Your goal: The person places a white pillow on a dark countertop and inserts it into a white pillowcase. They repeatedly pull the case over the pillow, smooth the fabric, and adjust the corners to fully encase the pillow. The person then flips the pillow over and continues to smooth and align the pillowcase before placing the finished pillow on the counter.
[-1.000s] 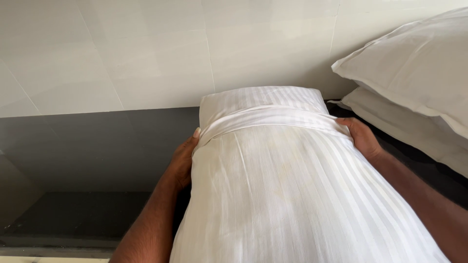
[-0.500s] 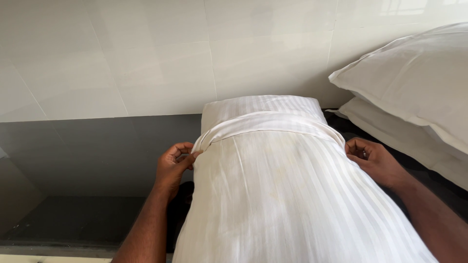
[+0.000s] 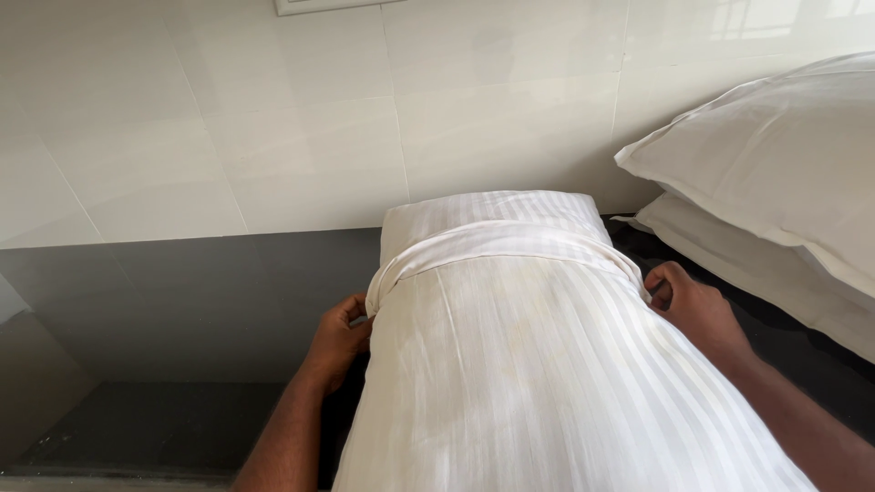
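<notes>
A white striped pillow [image 3: 538, 364] lies lengthwise in front of me on a dark counter, its far end against the tiled wall. A rolled hem of the white pillowcase [image 3: 497, 241] bands across it near the far end. My left hand [image 3: 342, 337] pinches the hem at the pillow's left side. My right hand [image 3: 693, 305] grips the hem at the right side. Both forearms run along the pillow's flanks.
Two more white pillows [image 3: 775, 191] are stacked at the right, the lower one [image 3: 729, 251] close to my right hand. The dark glossy counter [image 3: 182, 301] extends left. A pale tiled wall [image 3: 365, 109] stands behind.
Both hands slid back toward me along the pillow's sides with the pillowcase hem, which now sits slightly further down the pillow.
</notes>
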